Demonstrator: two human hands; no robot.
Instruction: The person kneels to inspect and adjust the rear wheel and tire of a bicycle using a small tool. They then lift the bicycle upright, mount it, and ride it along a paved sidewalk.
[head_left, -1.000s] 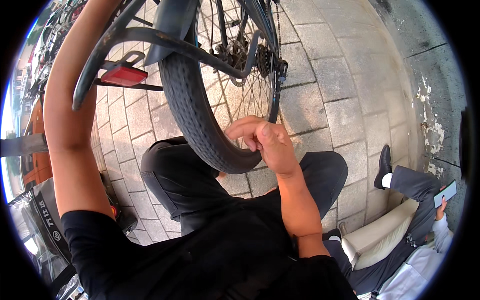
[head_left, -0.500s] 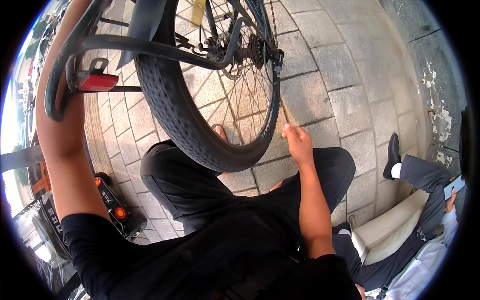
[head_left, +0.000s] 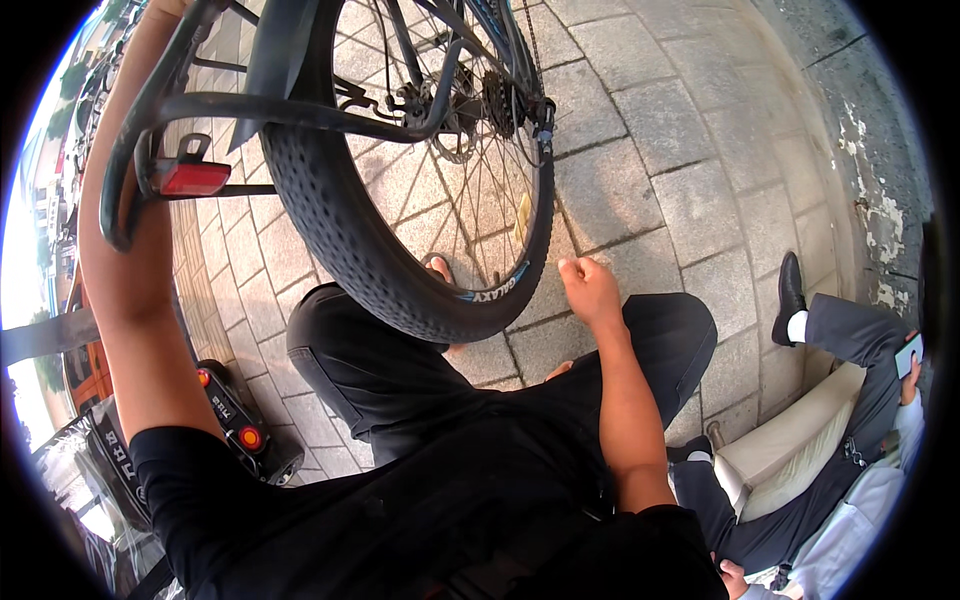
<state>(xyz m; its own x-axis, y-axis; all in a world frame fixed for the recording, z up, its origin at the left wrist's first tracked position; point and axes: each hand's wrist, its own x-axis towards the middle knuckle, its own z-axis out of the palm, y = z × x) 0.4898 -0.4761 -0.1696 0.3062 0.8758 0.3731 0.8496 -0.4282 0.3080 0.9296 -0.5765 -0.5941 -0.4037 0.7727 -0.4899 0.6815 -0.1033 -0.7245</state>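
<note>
A bicycle's rear wheel with a thick knobbly black tire (head_left: 350, 250) stands in front of me, its lower part between my knees. Discs, sprockets (head_left: 497, 103) and a chain show at its hub, and a yellow reflector (head_left: 522, 218) among its spokes. My left arm reaches up past the black rear rack (head_left: 270, 108) and its red tail reflector (head_left: 194, 179). Only a bit of my left hand (head_left: 165, 8) shows at the top edge, fingers hidden. To the right of the tire, apart from it, my right hand (head_left: 590, 290) is closed; whatever it may hold is hidden.
Paving slabs (head_left: 700, 200) cover the ground. At the lower right a person in dark trousers (head_left: 850, 335) sits on a pale padded seat (head_left: 800, 455), holding a phone (head_left: 908, 355). A black box with round red-orange lights (head_left: 250, 438) stands by my left side.
The wheel has turned: its yellow reflector went from the top to the lower right. My right hand stays beside the tire, slightly lower. The view has shifted a little.
</note>
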